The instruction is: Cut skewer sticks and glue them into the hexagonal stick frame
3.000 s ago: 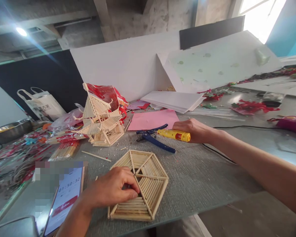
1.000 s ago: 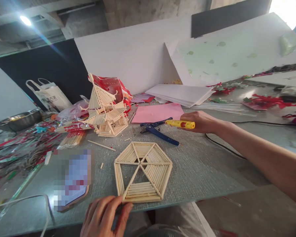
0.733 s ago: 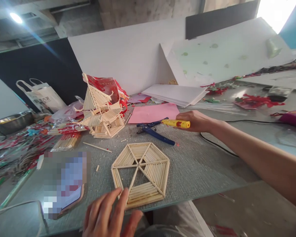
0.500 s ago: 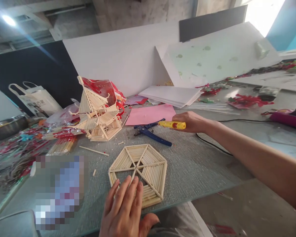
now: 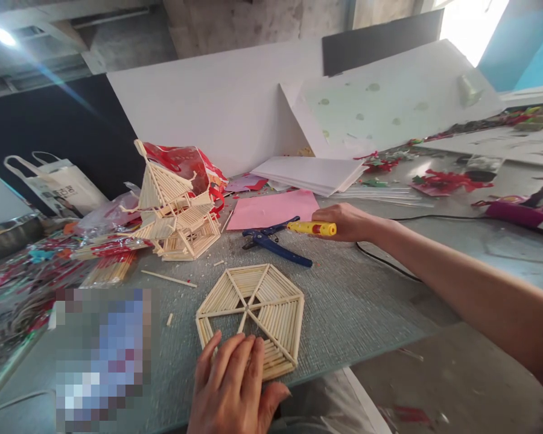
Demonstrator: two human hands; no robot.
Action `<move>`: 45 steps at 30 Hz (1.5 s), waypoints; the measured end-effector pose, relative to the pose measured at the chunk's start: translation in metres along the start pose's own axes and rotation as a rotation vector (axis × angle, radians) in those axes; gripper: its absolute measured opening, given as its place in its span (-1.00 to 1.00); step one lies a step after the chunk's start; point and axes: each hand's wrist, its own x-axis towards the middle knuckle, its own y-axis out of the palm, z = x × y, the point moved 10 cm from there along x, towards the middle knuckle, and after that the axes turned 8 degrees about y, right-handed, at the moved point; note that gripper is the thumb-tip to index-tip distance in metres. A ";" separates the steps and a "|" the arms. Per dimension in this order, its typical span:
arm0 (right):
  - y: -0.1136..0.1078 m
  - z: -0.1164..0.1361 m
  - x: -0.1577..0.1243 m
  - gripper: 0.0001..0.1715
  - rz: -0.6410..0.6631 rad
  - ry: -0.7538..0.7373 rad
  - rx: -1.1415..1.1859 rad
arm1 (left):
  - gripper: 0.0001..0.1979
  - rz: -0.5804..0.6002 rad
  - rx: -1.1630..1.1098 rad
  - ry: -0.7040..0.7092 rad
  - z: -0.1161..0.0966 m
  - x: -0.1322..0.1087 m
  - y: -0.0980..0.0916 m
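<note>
A flat eight-sided panel of pale wooden sticks (image 5: 280, 325), with spokes meeting at its middle, lies near the table's front edge. My left hand (image 5: 235, 380) rests over its near left side, fingers stretched out and covering part of it. Farther off, my right hand (image 5: 344, 220) is wrapped round a yellow hot glue gun (image 5: 317, 228), held just above the table. Beside the gun lies a blue-handled cutter (image 5: 280, 248). A small tiered pavilion model of similar sticks (image 5: 181, 217) stands at the back left.
Pink paper (image 5: 271, 209) and stacked white boards (image 5: 310, 175) lie behind the cutter. Bagged sticks (image 5: 111, 268) and a blurred-out object (image 5: 106, 358) are at left. A black cord (image 5: 384, 262) runs under my right arm. A purple device (image 5: 520, 214) sits at far right.
My left hand has slid slightly back toward me on the panel. My right hand stays in about the same place with the glue gun. The whole view has shifted a little.
</note>
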 end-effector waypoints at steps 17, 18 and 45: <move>-0.002 0.000 0.000 -0.67 -0.012 0.001 0.020 | -0.61 0.019 -0.168 -0.062 0.025 0.009 -0.011; -0.002 0.001 0.000 -0.67 -0.007 0.000 0.020 | -0.64 0.041 -0.209 -0.080 0.028 0.011 -0.009; -0.028 -0.021 -0.002 -0.64 -0.298 0.167 -0.115 | -0.77 -0.174 -0.266 -0.579 0.137 0.032 -0.053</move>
